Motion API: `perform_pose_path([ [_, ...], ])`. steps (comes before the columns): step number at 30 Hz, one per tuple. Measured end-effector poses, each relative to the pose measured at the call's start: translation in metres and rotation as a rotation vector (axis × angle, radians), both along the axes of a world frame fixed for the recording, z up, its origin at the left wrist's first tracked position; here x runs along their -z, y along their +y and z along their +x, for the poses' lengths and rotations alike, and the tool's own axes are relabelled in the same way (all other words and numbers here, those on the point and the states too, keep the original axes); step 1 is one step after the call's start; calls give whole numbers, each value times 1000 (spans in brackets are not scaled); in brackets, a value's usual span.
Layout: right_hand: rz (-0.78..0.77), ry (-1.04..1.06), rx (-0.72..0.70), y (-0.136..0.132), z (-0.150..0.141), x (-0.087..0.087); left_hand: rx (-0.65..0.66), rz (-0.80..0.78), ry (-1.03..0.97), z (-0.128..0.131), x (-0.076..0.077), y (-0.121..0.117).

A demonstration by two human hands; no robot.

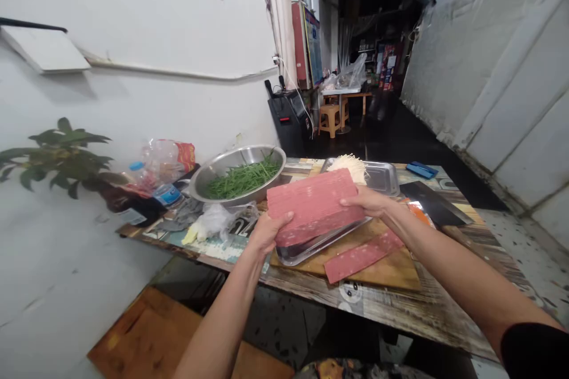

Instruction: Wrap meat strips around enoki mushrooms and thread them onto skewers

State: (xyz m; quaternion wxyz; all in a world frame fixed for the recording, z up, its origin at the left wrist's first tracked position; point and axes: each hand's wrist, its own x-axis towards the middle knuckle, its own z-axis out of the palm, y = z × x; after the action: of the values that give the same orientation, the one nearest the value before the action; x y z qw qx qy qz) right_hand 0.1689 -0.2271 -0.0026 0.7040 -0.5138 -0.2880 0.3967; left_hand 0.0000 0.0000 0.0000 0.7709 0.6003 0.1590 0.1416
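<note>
A thick stack of pink luncheon meat slices [313, 201], flecked with white, is held up between my two hands. My left hand [269, 232] grips its near left corner, thumb on top. At its right end my right hand [370, 201] clasps the edge; the undersides of both hands' fingers are hidden. Beneath the stack a shallow metal tray [306, 253] rests partly on a wooden cutting board [395, 269]. One flat slab of the same pink meat [362, 256] lies on the board, to the right of the tray.
Behind the stack, a second metal tray [386, 177] carries thin pale strands [349, 164]. A steel bowl [283, 161] of cut greens stands at left, near crumpled plastic bags [217, 219]. A cleaver [433, 202] and a blue object [421, 170] lie at right.
</note>
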Motion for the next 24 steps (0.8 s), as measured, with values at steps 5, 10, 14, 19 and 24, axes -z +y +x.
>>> perform_pose_path([
  [5, -13, -19, 25, 2, -1, -3, -1, -12, 2, -2, 1, 3],
  [10, 6, -45, 88, 6, -3, 2, 99, -21, 38, -14, -4, 12],
  [14, -9, -77, 87, 6, -4, 5, 118, 25, 48, -22, -4, 10],
  [19, -39, -122, 113, 7, -4, 5, 2, 105, -43, -19, 5, 3],
  [24, -68, -144, 90, 5, 6, 7, -2, 175, -98, -13, 7, 5],
])
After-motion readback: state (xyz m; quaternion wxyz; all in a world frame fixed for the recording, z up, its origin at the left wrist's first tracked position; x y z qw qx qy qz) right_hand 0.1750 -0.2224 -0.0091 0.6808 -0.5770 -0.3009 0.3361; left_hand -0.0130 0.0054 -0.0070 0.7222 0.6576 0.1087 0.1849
